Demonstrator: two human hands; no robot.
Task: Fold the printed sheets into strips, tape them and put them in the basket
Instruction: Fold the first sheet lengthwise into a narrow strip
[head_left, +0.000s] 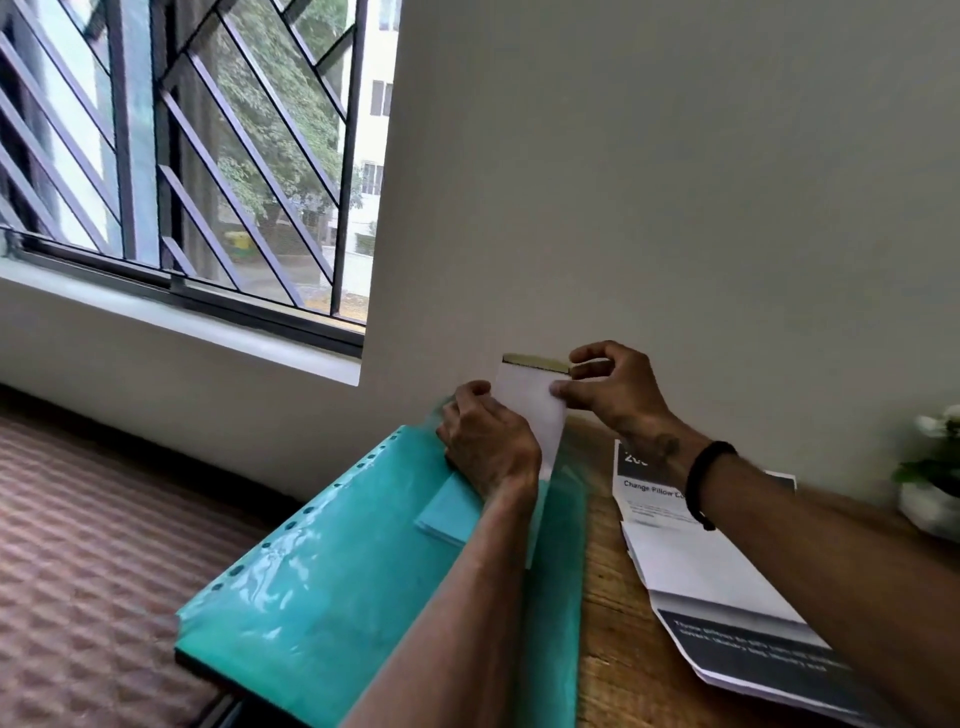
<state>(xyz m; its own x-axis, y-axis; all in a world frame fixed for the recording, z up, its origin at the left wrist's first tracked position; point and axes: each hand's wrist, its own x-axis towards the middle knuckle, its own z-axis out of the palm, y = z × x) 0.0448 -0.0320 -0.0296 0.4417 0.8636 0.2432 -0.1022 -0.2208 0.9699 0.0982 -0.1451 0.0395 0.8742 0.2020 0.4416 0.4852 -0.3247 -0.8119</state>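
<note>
A folded white strip (530, 410) was held upright above the far end of the wooden surface (613, 639), close to the pale wall (675, 182); along its top edge a yellowish band of tape (535, 360) was seen. The strip was gripped low on its left side by the left hand (485, 441), whose fingers were curled round the paper's edge; the right hand (613, 387) was set at the strip's upper right corner, its thumb and fingers pinched together on the paper and the end of the tape. A black band (701, 483) was worn on the right wrist. Beneath the left forearm a teal plastic folder (322, 587) with a row of punched holes was laid over the surface's left edge, with a pale folded sheet visible inside it; a printed sheet (727, 597), creased across, was spread flat to the right, partly covered by the right forearm. A white pot with a plant (930, 483) was seen at the far right; a barred window (182, 156) was seen on the left.
</note>
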